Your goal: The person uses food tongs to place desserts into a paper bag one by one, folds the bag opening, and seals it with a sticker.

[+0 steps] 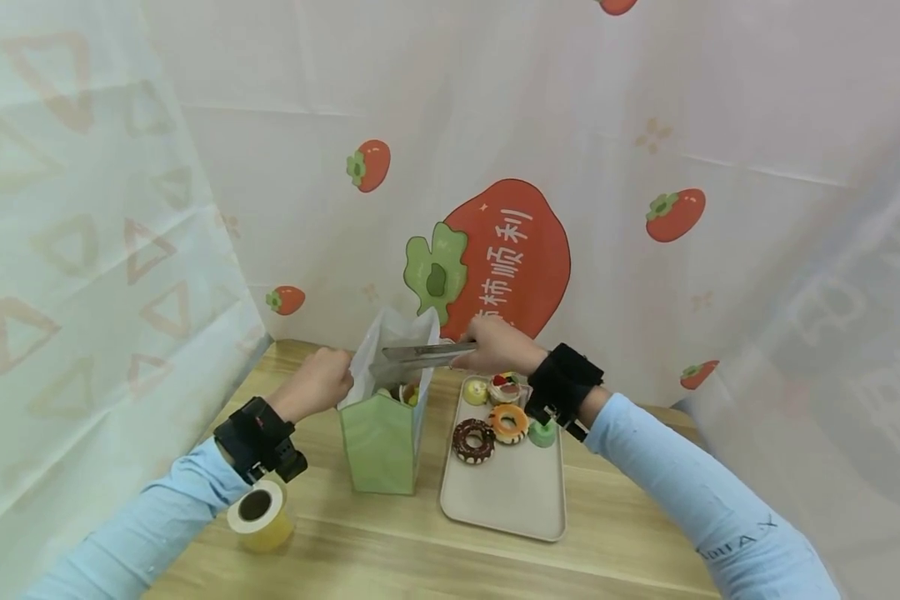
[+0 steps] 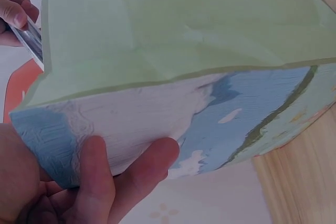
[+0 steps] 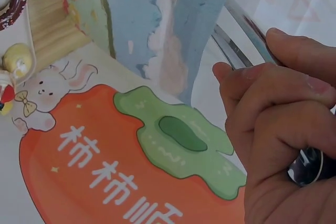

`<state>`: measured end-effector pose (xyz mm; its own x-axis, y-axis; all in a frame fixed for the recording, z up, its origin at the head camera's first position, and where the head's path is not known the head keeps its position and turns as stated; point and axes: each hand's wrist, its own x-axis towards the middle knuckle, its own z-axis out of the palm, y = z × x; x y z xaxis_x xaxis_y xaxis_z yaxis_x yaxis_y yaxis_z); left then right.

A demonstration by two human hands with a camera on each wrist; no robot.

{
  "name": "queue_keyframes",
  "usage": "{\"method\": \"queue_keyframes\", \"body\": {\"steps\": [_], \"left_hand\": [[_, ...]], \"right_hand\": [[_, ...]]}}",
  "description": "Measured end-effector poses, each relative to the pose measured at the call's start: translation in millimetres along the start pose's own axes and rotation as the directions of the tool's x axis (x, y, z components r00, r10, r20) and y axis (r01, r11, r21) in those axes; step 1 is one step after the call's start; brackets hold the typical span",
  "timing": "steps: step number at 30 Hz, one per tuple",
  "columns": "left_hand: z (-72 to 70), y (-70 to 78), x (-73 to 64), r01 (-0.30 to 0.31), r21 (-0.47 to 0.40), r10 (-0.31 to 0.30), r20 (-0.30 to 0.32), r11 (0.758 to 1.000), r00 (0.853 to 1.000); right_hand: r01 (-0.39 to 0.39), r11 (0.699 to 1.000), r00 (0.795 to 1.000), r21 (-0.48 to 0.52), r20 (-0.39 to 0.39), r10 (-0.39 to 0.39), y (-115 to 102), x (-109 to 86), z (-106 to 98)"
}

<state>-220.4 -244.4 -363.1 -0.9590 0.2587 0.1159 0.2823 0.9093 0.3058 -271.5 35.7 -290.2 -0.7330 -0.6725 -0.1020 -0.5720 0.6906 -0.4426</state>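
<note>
A paper bag [image 1: 381, 450], green on its front and printed with blue and white on its side, stands upright with its mouth open. My left hand [image 1: 318, 385] grips the bag's upper left edge; in the left wrist view, two of its fingers [image 2: 97, 177] lie against the printed side. My right hand [image 1: 498, 343] holds metal tongs [image 1: 420, 357], which reach over the bag's mouth. Some small food-like pieces [image 1: 411, 395] show inside the bag, partly hidden by its front. Whether the tongs' tips hold anything cannot be made out.
Right of the bag lies a beige tray [image 1: 502, 504] bearing a chocolate donut [image 1: 461, 442], an orange-brown donut [image 1: 522, 425], a green piece [image 1: 542, 433], a yellow piece [image 1: 476, 392] and a fruit-topped pastry [image 1: 504, 392]. A tape roll [image 1: 272, 533] stands near my left forearm. Printed curtains surround the table.
</note>
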Motion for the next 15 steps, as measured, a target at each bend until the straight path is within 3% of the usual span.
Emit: {"method": "queue_keyframes", "body": {"steps": [9, 15], "left_hand": [[-1.2, 1.7, -1.1, 0.013, -0.011, -0.013, 0.033, 1.0, 0.999], [-2.1, 2.7, -1.6, 0.006, -0.026, -0.005, 0.031, 1.0, 1.0]], "right_hand": [[-0.024, 0.993, 0.997, 0.114, -0.067, 0.031, 13, -29.3, -16], [-0.017, 0.944, 0.985, 0.328, -0.156, 0.072, 35, -65.6, -14]]}}
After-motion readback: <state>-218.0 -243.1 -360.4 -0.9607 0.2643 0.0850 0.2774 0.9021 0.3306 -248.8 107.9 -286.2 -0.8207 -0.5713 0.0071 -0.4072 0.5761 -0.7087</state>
